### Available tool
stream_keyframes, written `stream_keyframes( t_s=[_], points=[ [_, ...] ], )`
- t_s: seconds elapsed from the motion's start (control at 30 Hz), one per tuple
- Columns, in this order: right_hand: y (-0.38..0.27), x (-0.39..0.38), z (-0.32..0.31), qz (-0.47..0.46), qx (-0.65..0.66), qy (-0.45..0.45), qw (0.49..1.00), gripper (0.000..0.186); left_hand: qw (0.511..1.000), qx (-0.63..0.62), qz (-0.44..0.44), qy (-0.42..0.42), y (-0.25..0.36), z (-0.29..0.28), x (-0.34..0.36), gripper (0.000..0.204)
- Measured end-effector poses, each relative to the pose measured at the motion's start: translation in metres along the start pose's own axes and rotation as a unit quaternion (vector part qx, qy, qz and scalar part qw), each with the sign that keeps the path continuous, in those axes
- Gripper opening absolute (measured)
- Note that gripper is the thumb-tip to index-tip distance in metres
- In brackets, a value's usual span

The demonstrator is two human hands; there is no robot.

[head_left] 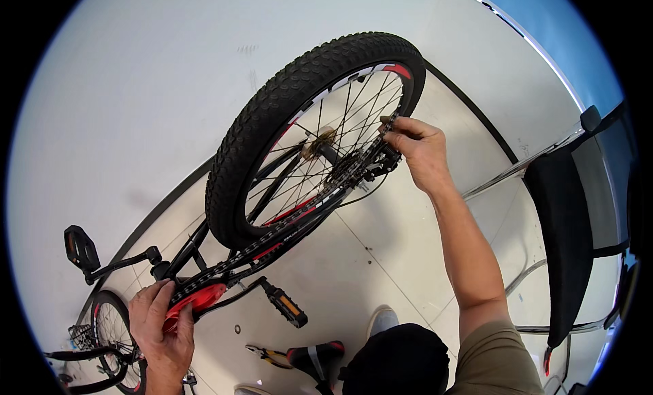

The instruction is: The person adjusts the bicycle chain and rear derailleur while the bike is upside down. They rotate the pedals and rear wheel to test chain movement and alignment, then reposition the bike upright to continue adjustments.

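Observation:
A black and red bicycle stands turned over, its rear wheel [316, 65] raised in front of me. My left hand [162, 327] is closed about the front chainring with its red guard [204, 299], thumb on the near side and fingers over the upper edge. The chain [272, 243] runs from there to the rear sprockets [354, 165]. Up at the rear end, my right hand [422, 147] pinches the chain between thumb and fingers, just above the rear derailleur [384, 162]. One pedal [286, 304] points toward me; the other pedal [81, 249] is at the far left.
Pliers with yellow handles [279, 357] lie on the tiled floor beside a black and red saddle [316, 359]. A small ring [237, 329] is nearby. The front wheel [112, 327] and handlebar [88, 356] are at lower left. A black chair [561, 238] stands at right, a white wall [136, 102] behind.

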State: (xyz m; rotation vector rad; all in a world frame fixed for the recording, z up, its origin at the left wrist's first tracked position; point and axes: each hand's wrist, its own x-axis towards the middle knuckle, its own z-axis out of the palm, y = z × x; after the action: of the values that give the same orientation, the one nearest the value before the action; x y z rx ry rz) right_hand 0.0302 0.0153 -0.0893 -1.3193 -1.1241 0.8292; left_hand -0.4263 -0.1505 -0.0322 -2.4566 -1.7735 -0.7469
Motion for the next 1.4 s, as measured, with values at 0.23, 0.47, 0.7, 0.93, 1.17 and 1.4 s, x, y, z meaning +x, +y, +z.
stream_keyframes(
  t_s=[0.23,0.47,0.7,0.93,1.17,1.4],
  points=[
    [0.000,-0.008,0.001,-0.077,-0.087,0.027,0.993,0.023,1.000,0.012,0.005,0.000,0.001,-0.001,0.001,0.045],
    [-0.003,-0.013,-0.001,-0.069,-0.069,0.071,0.993,0.017,1.000,0.011,0.007,-0.005,0.001,-0.001,0.003,0.045],
    [0.005,0.010,-0.012,-0.027,-0.113,0.019,0.993,0.011,1.000,0.001,0.000,-0.001,0.002,0.001,0.002,0.045],
    [-0.010,-0.009,0.000,-0.104,-0.097,0.028,0.989,0.009,0.995,-0.092,-0.041,0.002,-0.016,0.001,-0.011,0.039],
    [-0.020,-0.002,-0.001,-0.017,-0.116,-0.005,0.993,0.011,0.991,-0.111,-0.066,0.020,-0.016,0.007,-0.016,0.050],
    [-0.016,-0.005,0.001,-0.081,-0.139,0.009,0.987,0.007,0.999,-0.039,-0.010,0.009,-0.011,0.003,-0.008,0.054]
  ],
)
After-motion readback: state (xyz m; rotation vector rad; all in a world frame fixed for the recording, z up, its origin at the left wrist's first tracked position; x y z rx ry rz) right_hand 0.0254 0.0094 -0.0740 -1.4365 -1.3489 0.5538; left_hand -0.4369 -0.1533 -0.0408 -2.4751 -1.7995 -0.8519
